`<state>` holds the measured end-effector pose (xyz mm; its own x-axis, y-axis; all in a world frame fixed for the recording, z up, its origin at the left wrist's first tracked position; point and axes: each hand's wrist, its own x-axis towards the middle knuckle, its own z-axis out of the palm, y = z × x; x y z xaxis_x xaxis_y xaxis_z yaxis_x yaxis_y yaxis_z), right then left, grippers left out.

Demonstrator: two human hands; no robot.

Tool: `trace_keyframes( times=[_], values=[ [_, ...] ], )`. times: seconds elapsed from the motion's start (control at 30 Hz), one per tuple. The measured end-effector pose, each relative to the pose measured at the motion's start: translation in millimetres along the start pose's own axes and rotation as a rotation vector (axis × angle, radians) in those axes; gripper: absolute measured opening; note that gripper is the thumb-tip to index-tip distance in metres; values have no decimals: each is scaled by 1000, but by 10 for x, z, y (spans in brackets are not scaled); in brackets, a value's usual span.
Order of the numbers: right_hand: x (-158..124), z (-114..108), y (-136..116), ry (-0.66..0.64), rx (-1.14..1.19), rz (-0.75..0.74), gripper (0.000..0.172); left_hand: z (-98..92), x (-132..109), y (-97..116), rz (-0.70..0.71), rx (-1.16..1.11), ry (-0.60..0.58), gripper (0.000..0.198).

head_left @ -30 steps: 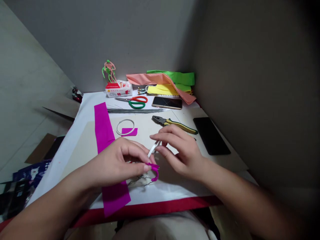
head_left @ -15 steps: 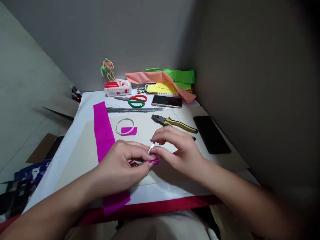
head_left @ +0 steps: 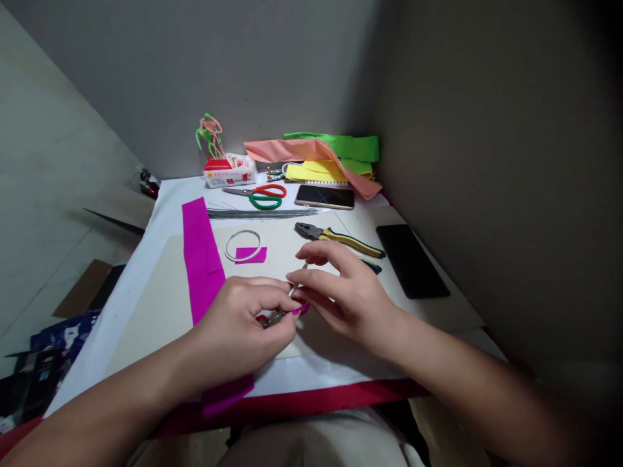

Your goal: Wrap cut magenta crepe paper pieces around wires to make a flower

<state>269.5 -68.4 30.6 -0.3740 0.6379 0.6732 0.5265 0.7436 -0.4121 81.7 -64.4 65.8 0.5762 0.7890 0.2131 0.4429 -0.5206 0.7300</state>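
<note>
Near the front middle of the table, my left hand (head_left: 256,311) is closed, its thumb and forefinger pinching a small magenta piece (head_left: 302,309). A metal tool with a red part (head_left: 273,320) shows in the same hand, mostly hidden under the fingers. Just to the right, my right hand (head_left: 343,292) has its fingers curled round a thin white strip (head_left: 298,284), which runs up from the left fingertips. A long magenta strip of crepe-like material (head_left: 202,259) passes under my left forearm. Behind the hands lie a ring of white wire or tape (head_left: 243,246) and a small magenta rectangle (head_left: 257,255).
Pliers (head_left: 341,241) lie beyond my right hand, and a black slab (head_left: 413,261) is at the right. Further back are scissors (head_left: 265,196), a bundle of thin wires (head_left: 263,213), a phone (head_left: 324,197), a tissue pack (head_left: 230,172) and folded coloured strips (head_left: 311,152).
My right hand's fingers have shifted slightly up and left along the white strip, with the forefinger straighter. The left hand has barely moved and keeps its pinch on the magenta piece.
</note>
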Motion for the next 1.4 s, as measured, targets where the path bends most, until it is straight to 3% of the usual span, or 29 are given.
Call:
trace_keyframes(
  times=[0.23,0.4,0.53,0.73,1.03,1.2,1.4],
  values=[
    [-17,6,2,103,-28,-59,15,-15,17,39,21,24,-8,21],
    [-16,8,34,75,74,-54,27,-9,12,39,8,48,-12,20],
    [7,-28,27,20,67,-52,13,-1,9,35,-9,23,-13,19],
    [59,-59,-8,3,37,-37,14,2,-6,34,-30,37,12,20],
    [-1,8,3,128,120,-88,15,13,0,105,55,36,135,17],
    [42,-6,-37,84,291,68,12,56,2,113,34,-69,163,16],
    [49,51,-59,13,773,457,8,76,-13,100,23,-144,126,17]
  ],
)
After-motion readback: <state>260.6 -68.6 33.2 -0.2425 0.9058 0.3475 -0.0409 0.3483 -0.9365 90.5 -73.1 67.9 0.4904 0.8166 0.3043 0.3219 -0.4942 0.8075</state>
